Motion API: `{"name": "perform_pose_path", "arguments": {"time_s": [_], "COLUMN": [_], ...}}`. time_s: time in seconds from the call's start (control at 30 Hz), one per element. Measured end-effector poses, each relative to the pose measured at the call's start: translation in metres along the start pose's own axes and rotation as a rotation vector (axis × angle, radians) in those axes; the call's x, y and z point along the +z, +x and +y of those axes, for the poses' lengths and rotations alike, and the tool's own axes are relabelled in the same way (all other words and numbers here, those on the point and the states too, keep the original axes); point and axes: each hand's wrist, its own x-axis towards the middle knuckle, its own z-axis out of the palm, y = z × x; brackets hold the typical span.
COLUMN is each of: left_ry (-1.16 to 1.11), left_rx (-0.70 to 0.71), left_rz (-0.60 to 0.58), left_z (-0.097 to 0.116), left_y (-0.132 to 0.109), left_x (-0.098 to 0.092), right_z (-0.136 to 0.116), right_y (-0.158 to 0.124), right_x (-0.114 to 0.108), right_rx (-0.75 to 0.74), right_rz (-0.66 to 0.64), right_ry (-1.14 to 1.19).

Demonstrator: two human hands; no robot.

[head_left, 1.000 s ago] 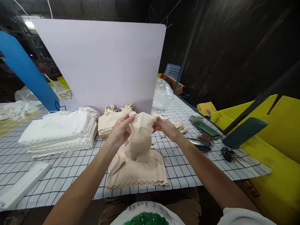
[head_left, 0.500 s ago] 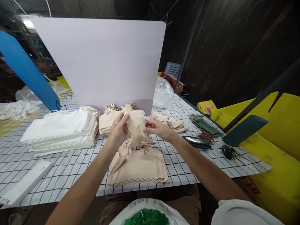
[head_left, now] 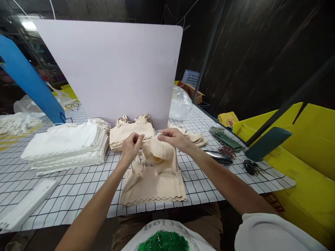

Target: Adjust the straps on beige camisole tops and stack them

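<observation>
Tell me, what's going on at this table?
A person is handling a beige cloth with bare hands. The right grip holds it near its top; the left grip is at its other side, fingers pinched, though whether they hold any fabric is unclear. The cloth hangs over a beige pile at the table's near edge. A second beige pile lies behind, and a white pile to the left.

Workshop, garment type: one grid-patterned table (head_left: pixel 73 188) bearing a thick stack of white garments (head_left: pixel 68 146), a front pile of beige garments (head_left: pixel 154 191) and a second beige stack (head_left: pixel 129 134) behind. Fittings: upright white panel (head_left: pixel 112 73), dark wall (head_left: pixel 261 59), lit lamp (head_left: pixel 29 25). Storage and packing stock: blue plastic crate (head_left: pixel 191 77), open cardboard box (head_left: pixel 192 91), clear plastic bag (head_left: pixel 180 104), large yellow bin (head_left: pixel 306 150).
</observation>
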Motion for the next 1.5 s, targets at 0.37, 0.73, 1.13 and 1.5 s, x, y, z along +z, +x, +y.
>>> {"name": "perform_pose_path", "arguments": {"time_s": [0.37,0.73,1.13,1.5], "left_ry": [-0.380,-0.415,0.090,0.502], "left_rx": [-0.220,-0.307,-0.043,0.180], "left_rz": [-0.395,-0.577,-0.650,-0.444], "left_z": [0.043,0.042,0.074,0.069], "left_y": [0.026,0.024,0.025,0.044], "left_x": [-0.012,-0.006,-0.070,-0.084], "right_z": [-0.026,-0.027,-0.044,-0.050], "right_y": [-0.009,-0.009,-0.024,-0.017], "right_x": [-0.044,-0.048,-0.081,-0.103], "right_rx": [0.163,0.133,0.022,-0.168], "right_rz": [-0.215,-0.221,-0.035,0.095], "right_ry": [-0.119,-0.093,0.069,-0.376]}}
